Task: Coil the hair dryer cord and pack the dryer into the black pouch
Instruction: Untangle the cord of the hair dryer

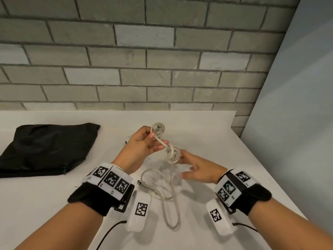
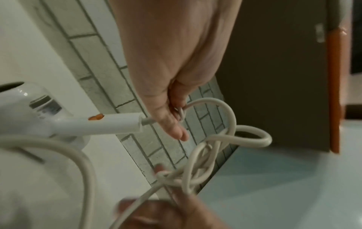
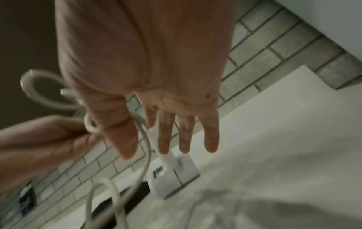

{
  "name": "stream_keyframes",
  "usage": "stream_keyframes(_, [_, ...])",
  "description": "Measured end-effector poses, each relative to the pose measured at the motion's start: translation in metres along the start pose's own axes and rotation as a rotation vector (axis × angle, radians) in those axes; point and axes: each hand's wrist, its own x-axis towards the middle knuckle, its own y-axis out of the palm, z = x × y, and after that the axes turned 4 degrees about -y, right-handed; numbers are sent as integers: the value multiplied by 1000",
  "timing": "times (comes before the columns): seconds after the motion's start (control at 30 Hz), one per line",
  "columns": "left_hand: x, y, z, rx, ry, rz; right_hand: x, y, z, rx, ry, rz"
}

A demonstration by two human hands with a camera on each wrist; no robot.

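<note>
The white cord (image 1: 172,153) hangs in a tangled knot between my hands, with slack loops (image 1: 169,192) lying on the table below. My left hand (image 1: 144,143) pinches the cord just under a small raised loop (image 1: 157,128). My right hand (image 1: 196,170) is open, fingers straight, its tips touching the knot. The white hair dryer (image 2: 25,108) lies on the table beyond my left hand (image 2: 172,93), its cord (image 2: 215,139) leaving the handle; the head view hides it. The right wrist view shows my spread right hand (image 3: 172,108) above the dryer (image 3: 170,175). The black pouch (image 1: 45,147) lies flat at left.
The white table (image 1: 54,204) runs back to a grey brick wall (image 1: 144,69). A pale wall panel (image 1: 297,105) stands at the right, past the table's slanting right edge. The cord's plug (image 1: 139,182) lies near my left wrist.
</note>
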Motion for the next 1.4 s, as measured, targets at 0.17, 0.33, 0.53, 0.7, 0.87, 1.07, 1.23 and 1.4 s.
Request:
stream_keyframes(0.17, [-2, -7, 1, 39, -87, -35, 11, 8, -2, 341, -28, -153])
stream_keyframes(0.33, [-6, -25, 2, 361, -168, -182, 4, -24, 28, 429, -162, -536])
stream_keyframes(0.53, [-22, 21, -28, 673, 230, -42, 2, -33, 68, -27, -363, -632])
stream_keyframes(0.7, [-24, 31, -38, 620, 226, 30, -5, -21, 76, 147, -319, -464])
stream_keyframes(0.87, [-26, 25, -34, 607, 133, 99, -9, -19, 77, 322, -235, -304])
stream_keyframes(1.07, [-28, 20, -21, 385, -48, 229, -11, -18, 67, 424, -219, -245])
stream_keyframes(1.23, [-21, 0, -16, -21, -132, 36, -14, -17, 45, 621, -247, -383])
stream_keyframes(1.4, [-15, -14, -27, -377, -193, -42, -8, -13, 39, 749, -197, -479])
